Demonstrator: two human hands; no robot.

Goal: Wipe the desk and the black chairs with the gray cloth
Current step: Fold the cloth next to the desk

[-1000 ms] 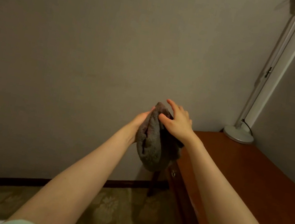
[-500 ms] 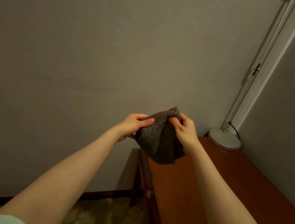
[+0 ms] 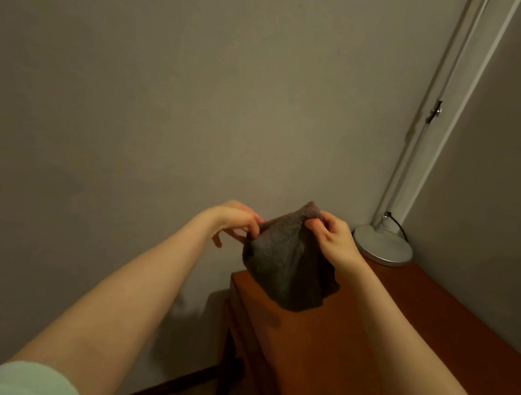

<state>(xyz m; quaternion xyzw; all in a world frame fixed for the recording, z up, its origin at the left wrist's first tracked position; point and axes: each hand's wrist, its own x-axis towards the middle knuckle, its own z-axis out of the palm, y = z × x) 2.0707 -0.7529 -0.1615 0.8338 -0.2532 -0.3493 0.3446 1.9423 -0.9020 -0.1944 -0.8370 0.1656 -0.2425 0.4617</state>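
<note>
Both arms are out and the gray cloth (image 3: 285,264) is up in the air over the far left corner of the desk (image 3: 400,344). The right hand (image 3: 332,238) pinches the cloth's peak, fingers curled tight. The left hand (image 3: 237,221) nips the left edge with its fingertips. The cloth hangs like a tent, point up, long axis running top to bottom, its lower hem over the desk corner; contact there is unclear. A drawer front (image 3: 257,364) with a ring pull faces left, contents hidden. The lamp base (image 3: 382,246) sits in the far corner.
</note>
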